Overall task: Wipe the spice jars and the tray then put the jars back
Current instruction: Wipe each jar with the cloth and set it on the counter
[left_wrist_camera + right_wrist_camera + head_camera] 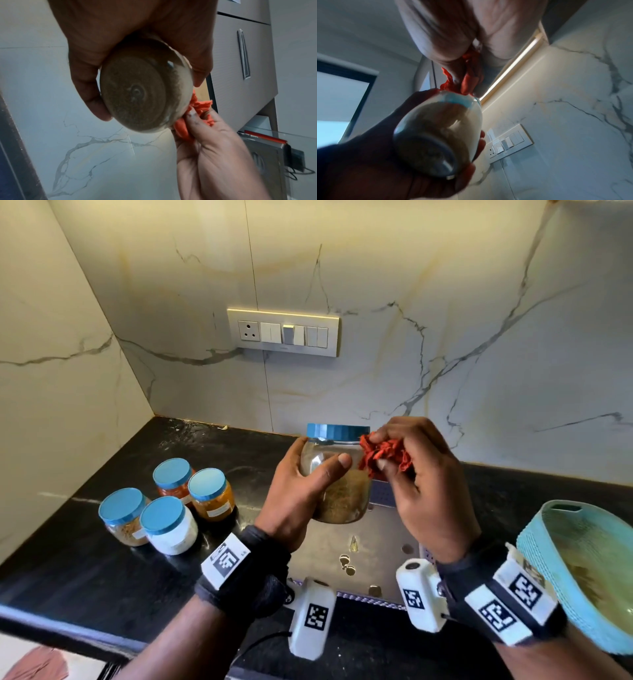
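Observation:
My left hand [301,491] grips a clear spice jar [342,494] with a blue lid [337,431] and brown spice inside, held up above a shiny metal tray [387,556]. My right hand [407,474] holds a bunched orange-red cloth [385,457] against the jar's upper right side, just under the lid. The left wrist view shows the jar's base [137,93] with the cloth [197,108] pressed to its side. In the right wrist view the cloth [467,79] touches the jar [440,128] near its lid.
Several blue-lidded spice jars [164,508] stand in a cluster on the black counter [102,570] to the left. A light blue basket [579,570] sits at the right edge. A switch panel [283,332] is on the marble wall behind.

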Demonstrator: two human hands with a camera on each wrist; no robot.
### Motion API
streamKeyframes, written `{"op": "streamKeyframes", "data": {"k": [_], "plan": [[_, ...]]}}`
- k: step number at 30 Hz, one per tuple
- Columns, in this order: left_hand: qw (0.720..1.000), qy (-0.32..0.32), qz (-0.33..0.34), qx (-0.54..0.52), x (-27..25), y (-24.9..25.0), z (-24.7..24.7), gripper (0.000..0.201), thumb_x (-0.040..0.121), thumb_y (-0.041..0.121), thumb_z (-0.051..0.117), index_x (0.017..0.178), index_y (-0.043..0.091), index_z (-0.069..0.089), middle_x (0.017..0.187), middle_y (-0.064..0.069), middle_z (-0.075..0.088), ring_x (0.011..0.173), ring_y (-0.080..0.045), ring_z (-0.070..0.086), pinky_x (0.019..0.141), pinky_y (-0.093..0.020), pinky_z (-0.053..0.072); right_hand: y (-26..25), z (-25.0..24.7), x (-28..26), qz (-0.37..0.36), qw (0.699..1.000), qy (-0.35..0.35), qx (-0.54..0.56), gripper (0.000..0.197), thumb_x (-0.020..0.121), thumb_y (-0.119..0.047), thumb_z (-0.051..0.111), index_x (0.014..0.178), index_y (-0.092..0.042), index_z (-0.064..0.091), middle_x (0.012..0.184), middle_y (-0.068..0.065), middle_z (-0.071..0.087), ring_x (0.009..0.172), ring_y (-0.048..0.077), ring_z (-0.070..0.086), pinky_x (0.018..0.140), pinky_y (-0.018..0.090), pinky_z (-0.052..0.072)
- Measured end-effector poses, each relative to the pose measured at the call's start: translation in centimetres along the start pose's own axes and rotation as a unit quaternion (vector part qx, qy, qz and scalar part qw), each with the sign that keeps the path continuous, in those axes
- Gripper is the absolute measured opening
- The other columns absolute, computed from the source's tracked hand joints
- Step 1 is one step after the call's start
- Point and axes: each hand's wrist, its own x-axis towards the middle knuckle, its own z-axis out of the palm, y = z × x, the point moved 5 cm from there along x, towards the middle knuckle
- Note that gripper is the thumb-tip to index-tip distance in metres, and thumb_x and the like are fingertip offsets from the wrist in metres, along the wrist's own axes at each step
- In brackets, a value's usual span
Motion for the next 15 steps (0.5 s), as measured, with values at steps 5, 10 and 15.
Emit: {"op": "streamKeyframes", "data": {"k": [5, 10, 15], "plan": [[1.0, 0.011, 0.012, -0.02, 0.8, 1.0, -1.1, 0.065, 0.069, 0.036, 0.082, 0.121, 0.005, 0.061, 0.104, -0.013, 0.075, 0.094, -0.025, 0.074, 0.076, -0.033, 0.059, -3.2, 2.1, -3.3, -0.088, 0.991, -0.071, -0.075, 0.026, 0.087, -0.004, 0.063, 0.112, -0.01, 0.067, 0.122, 0.005, 0.057, 0.11, 0.017, 0.057, 0.104, 0.009, 0.036], [1.0, -0.005, 0.004, 0.014, 0.3, 0.6, -0.6, 0.066, 0.069, 0.041, 0.081, 0.122, 0.009, 0.06, 0.111, -0.013, 0.075, 0.102, -0.03, 0.074, 0.08, -0.04, 0.061, -1.0, 0.6, -0.7, -0.034, 0.999, -0.006, -0.009, 0.036, 0.083, 0.006, 0.068, 0.116, -0.007, 0.064, 0.121, 0.007, 0.058, 0.119, 0.011, 0.052, 0.106, 0.015, 0.039], [1.0, 0.005, 0.011, -0.006, 1.0, 1.4, -0.6, 0.066, 0.068, 0.04, 0.081, 0.121, 0.006, 0.06, 0.107, -0.016, 0.073, 0.098, -0.031, 0.072, 0.081, -0.044, 0.061, -2.4, 0.9, -0.9, -0.048, 0.998, -0.02, -0.028, 0.034, 0.085, 0.001, 0.064, 0.118, -0.006, 0.066, 0.124, 0.008, 0.058, 0.121, 0.016, 0.054, 0.109, 0.018, 0.039]]}}
